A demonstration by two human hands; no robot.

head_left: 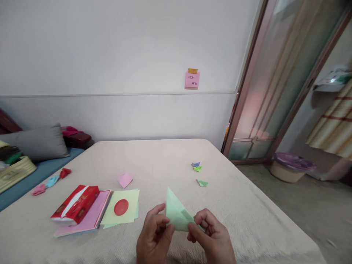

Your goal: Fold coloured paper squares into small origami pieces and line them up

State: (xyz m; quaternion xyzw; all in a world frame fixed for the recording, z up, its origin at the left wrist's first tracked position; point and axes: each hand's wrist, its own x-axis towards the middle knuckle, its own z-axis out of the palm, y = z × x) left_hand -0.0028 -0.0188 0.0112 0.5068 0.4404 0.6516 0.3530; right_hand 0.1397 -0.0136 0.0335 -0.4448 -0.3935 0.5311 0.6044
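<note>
The left hand (154, 234) and right hand (213, 234) each pinch a lower corner of the folded green paper (177, 214), which I see between them. I judge it light, flexible and easily creased: grip lightly along the lower edge.

1. The place looks like a room in a home.
2. The surface (159, 165) wears a pale, textured cloth (165, 154) out to its rounded far corners, as household furniture often does.
3. Beyond the left edge, a grey cushion (38, 143) lies on a blue seat or bed (56, 165), with a yellowish basket-like thing (20, 174) nearer.
4. A red soft pack (84, 205), apparently of tissues, lies towards the near left corner.
5. Past the far edge stands a plain white wall (110, 51), a handwritten pink note (192, 79) taped to it.
6. Beyond the right edge are a framed glass door (264, 91), a striped curtain (331, 126) and, on a grey floor (272, 198), a tub (286, 173) topped with purple plastic (291, 160).
</note>
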